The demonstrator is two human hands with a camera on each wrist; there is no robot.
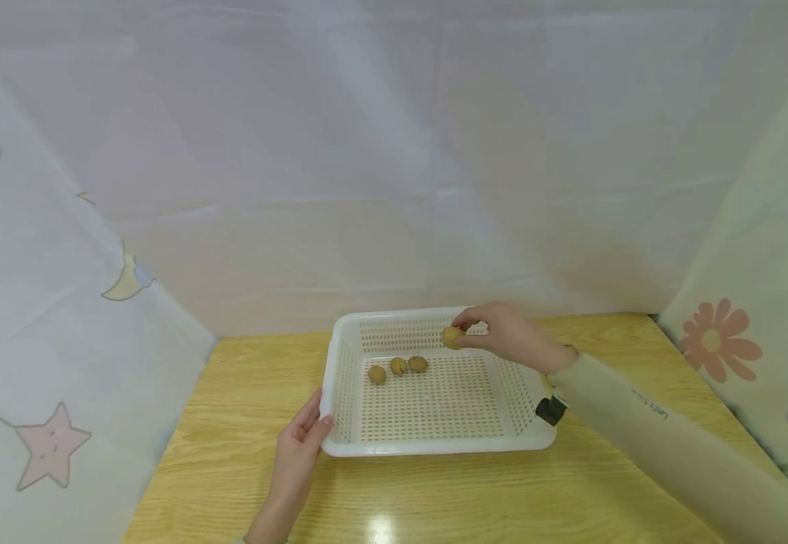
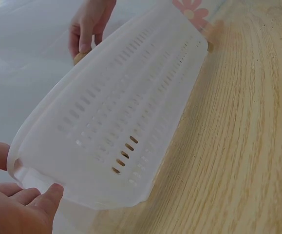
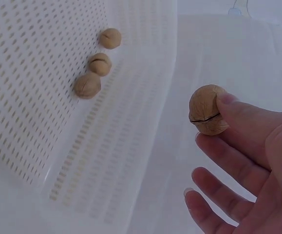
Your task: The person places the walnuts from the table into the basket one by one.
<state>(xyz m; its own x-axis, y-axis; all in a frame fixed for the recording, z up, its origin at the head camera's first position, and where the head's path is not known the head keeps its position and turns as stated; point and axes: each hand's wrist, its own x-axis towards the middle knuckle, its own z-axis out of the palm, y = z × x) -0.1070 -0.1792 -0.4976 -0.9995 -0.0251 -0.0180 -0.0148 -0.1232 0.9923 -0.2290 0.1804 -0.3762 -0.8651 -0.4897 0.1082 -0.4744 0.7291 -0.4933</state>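
A white plastic basket (image 1: 434,447) with slotted walls stands on the table. My left hand (image 1: 301,434) grips its left rim, thumb on top and fingers under the edge; the left wrist view shows that hand (image 2: 21,202) at the basket's corner. Over the back right of the basket, my right hand (image 1: 509,332) pinches a walnut (image 3: 206,109) between thumb and fingertips. A dark crack runs round that walnut's shell. Three more walnuts lie on the basket floor near its back left: one on the left (image 1: 376,375), a cracked one (image 1: 398,366) and one beside it (image 1: 418,364).
The wooden table (image 1: 251,393) runs out on both sides of the basket. Pale cloth (image 1: 394,189) hangs behind it and along both sides, printed with a star (image 1: 52,446) and flowers. A black device (image 1: 551,411) sits at the right wrist, over the basket's right rim.
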